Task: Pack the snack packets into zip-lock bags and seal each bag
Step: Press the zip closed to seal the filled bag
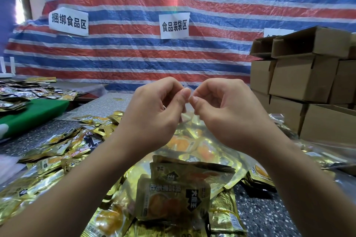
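A clear zip-lock bag (194, 146) holding several gold snack packets hangs in front of me, lifted off the table. My left hand (154, 113) and my right hand (225, 109) are side by side and pinch its top edge between thumb and fingers, thumbs almost touching at the middle of the rim. I cannot tell whether the zip strip is closed. Loose gold snack packets (57, 152) cover the speckled table (260, 215) to the left and below my forearms.
Stacked cardboard boxes (304, 77) stand at the right. A green board (36, 115) with more packets on and behind it lies at the far left. A red, white and blue striped tarp (134, 54) with paper signs hangs behind the table.
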{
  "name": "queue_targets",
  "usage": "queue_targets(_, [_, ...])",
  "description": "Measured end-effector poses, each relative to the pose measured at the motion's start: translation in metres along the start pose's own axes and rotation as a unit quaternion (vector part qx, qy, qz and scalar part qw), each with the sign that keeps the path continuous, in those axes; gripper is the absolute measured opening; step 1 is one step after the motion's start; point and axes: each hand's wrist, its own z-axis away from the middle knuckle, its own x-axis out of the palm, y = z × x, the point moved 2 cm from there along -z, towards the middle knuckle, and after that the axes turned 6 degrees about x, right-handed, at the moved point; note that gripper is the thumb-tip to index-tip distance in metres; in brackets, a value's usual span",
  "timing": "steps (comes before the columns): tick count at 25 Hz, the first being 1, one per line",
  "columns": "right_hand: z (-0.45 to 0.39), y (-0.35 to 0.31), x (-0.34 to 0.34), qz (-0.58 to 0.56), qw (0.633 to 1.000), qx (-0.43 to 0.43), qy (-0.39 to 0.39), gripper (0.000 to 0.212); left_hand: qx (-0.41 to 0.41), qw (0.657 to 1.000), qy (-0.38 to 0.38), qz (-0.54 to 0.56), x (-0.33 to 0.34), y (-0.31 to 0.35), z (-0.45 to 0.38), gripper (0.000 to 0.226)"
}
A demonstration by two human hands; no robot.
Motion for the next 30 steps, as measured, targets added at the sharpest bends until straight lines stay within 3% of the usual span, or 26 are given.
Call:
queue_targets(11, [-0.002,0.005,0.001,0.012,1.0,-0.001,-0.007,0.022,-0.073,0.99,-0.041,0.113,0.003,-0.006,-0.001,0.018])
queue_targets(20, [-0.003,0.0,-0.013,0.026,1.0,-0.011,0.006,0.023,-0.031,0.992,0.115,0.034,-0.009,0.01,-0.004,0.023])
queue_targets(30, [-0.003,0.004,-0.023,0.042,0.999,-0.017,-0.003,0.021,-0.043,0.974,0.221,0.008,-0.031,0.006,-0.009,0.024])
